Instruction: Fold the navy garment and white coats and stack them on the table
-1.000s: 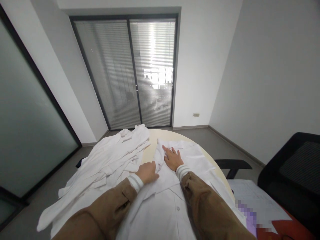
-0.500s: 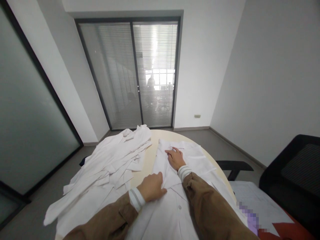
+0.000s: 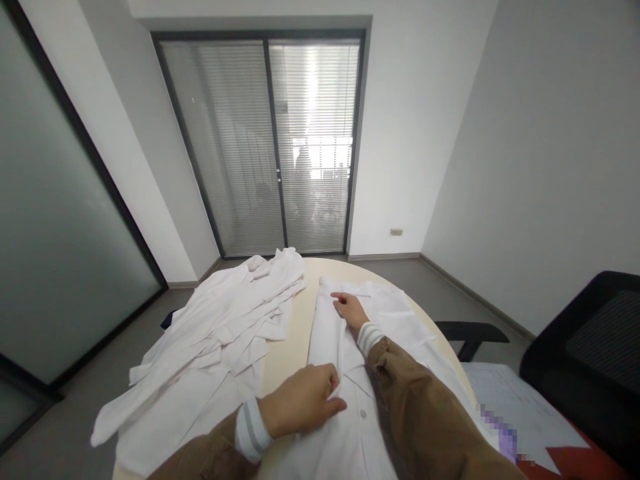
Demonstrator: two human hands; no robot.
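A white button-up shirt [image 3: 363,437] lies on the right part of the round table, one side folded over in a long strip [image 3: 327,333]. My left hand [image 3: 303,400] is over the shirt's left edge, fingers loosely curled and thumb apart, with no cloth visible between them. Farther up, my right hand [image 3: 351,312] rests at the top of the folded strip. Its index finger is stretched out and its thumb stands apart. A small button [image 3: 363,414] shows on the shirt front below. The undersides of both hands are hidden.
A loose heap of white garments [image 3: 215,333] covers the left of the table [image 3: 283,350] and hangs over its edge. At the right stands a black office chair [image 3: 590,353], with white and red material [image 3: 530,393] near it. A glass door with blinds [image 3: 270,147] is behind.
The shirt's left side now lies flatter in a straight folded strip. My left hand has shifted down and slightly left, its thumb farther out. My right hand stays near the top, its fingers more curled.
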